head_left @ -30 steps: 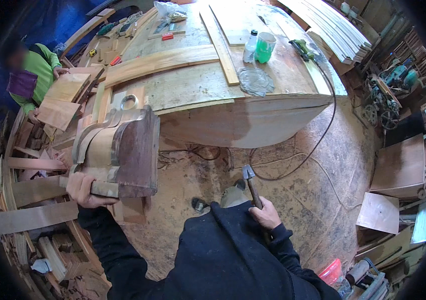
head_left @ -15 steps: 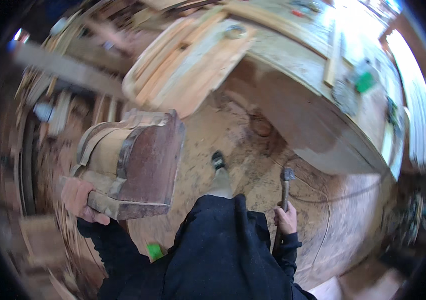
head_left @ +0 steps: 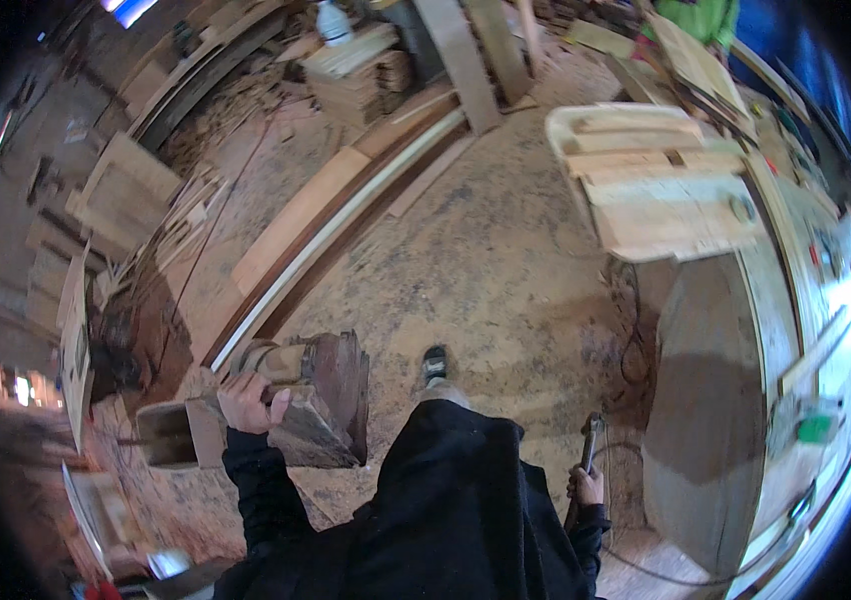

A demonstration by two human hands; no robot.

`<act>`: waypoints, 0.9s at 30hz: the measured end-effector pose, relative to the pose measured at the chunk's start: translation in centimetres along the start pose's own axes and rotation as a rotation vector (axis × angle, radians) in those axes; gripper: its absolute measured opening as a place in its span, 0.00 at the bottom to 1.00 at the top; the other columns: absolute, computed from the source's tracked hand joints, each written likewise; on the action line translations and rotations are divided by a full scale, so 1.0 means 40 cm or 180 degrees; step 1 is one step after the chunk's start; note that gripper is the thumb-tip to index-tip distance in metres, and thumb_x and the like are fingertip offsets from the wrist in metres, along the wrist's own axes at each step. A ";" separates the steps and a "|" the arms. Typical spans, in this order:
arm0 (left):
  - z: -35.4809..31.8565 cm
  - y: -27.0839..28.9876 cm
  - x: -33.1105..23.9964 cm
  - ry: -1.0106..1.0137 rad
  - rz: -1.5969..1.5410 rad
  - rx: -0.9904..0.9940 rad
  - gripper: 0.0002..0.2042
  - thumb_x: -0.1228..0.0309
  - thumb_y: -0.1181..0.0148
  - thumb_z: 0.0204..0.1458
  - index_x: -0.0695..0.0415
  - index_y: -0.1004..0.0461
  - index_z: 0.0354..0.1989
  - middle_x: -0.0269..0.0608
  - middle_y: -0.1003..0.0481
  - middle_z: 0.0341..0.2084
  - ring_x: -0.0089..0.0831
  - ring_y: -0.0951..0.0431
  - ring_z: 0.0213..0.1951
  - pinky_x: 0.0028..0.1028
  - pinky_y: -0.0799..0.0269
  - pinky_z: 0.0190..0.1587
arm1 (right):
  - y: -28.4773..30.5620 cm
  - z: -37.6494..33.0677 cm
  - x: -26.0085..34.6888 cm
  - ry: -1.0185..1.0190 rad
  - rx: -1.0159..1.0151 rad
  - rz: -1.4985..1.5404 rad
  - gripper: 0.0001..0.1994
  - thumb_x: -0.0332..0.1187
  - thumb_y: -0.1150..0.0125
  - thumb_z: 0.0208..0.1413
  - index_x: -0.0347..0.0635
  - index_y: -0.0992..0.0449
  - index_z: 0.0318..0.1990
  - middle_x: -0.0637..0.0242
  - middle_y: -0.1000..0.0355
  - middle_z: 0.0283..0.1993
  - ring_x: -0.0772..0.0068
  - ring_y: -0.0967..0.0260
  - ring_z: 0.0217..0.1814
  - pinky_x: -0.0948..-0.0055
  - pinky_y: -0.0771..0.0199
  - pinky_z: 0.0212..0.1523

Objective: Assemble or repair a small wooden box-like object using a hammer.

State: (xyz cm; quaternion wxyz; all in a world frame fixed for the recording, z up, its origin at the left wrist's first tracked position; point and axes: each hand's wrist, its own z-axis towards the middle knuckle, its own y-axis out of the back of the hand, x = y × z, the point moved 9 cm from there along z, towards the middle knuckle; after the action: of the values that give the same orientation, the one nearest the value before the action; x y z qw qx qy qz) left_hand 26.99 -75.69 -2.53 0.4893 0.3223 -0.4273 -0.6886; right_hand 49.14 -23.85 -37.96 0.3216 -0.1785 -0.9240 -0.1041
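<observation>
At the left, my left hand (head_left: 251, 402) is closed on the edge of a bulky wooden piece (head_left: 331, 415). This piece has a flat dark reddish side and a curved, lighter moulded part, and it hangs beside my leg. Part of it is hidden behind the hand. Lower right, my right hand (head_left: 587, 487) is wrapped round the handle of a hammer (head_left: 596, 428), whose head points up and away from me. The hammer's lower end is lost against my dark sleeve. My shoe (head_left: 435, 362) shows between the two hands on the dusty floor.
Long planks (head_left: 301, 240) lie across the floor ahead on the left. A workbench (head_left: 771, 300) runs along the right, with a round-cornered wooden panel (head_left: 666, 205) at its far end. A cable (head_left: 646, 577) trails near it. Stacked boards (head_left: 356, 85) and a person in green (head_left: 701, 20) are farther off.
My view has turned left, so the workbench and panel now sit farther right. The wooden piece is lower and nearer my body. Both hands keep their holds.
</observation>
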 end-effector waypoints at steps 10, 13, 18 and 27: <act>-0.231 0.034 0.458 0.1610 -0.0132 -0.0120 0.18 0.58 0.50 0.47 0.59 0.34 0.15 0.48 0.35 0.13 0.48 0.33 0.17 0.38 0.39 0.21 | -0.288 0.305 0.032 0.0352 0.1398 -0.2717 0.12 0.34 0.49 0.51 0.34 0.28 0.37 0.63 0.35 0.18 0.67 0.37 0.17 0.68 0.37 0.17; -0.265 0.026 0.593 0.1931 -0.0017 -0.0008 0.15 0.59 0.48 0.44 0.58 0.34 0.15 0.47 0.34 0.13 0.47 0.32 0.18 0.38 0.39 0.22 | -0.479 0.342 0.098 0.0305 0.1611 -0.3255 0.12 0.35 0.50 0.52 0.34 0.28 0.36 0.63 0.35 0.18 0.65 0.36 0.18 0.66 0.37 0.18; -0.217 -0.012 0.782 0.2009 -0.0007 0.0004 0.16 0.63 0.50 0.44 0.60 0.40 0.13 0.47 0.39 0.12 0.48 0.36 0.17 0.39 0.43 0.22 | -1.165 0.331 0.255 0.0197 0.1783 -0.3983 0.13 0.36 0.52 0.54 0.35 0.27 0.36 0.61 0.34 0.19 0.62 0.35 0.19 0.64 0.36 0.19; -0.133 0.020 1.106 0.2449 0.0634 -0.0212 0.14 0.66 0.53 0.44 0.59 0.42 0.12 0.46 0.42 0.11 0.46 0.40 0.16 0.38 0.46 0.22 | -1.199 0.568 0.272 -0.0251 0.2323 -0.4497 0.15 0.39 0.55 0.57 0.36 0.27 0.35 0.59 0.33 0.19 0.56 0.34 0.21 0.60 0.35 0.20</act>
State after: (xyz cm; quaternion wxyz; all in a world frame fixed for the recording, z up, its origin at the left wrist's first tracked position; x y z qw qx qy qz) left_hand 18.05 -119.26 -5.23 0.6882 0.4977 -0.2194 -0.4802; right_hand 9.50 -57.87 -52.35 0.1848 0.5627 -0.8051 0.0323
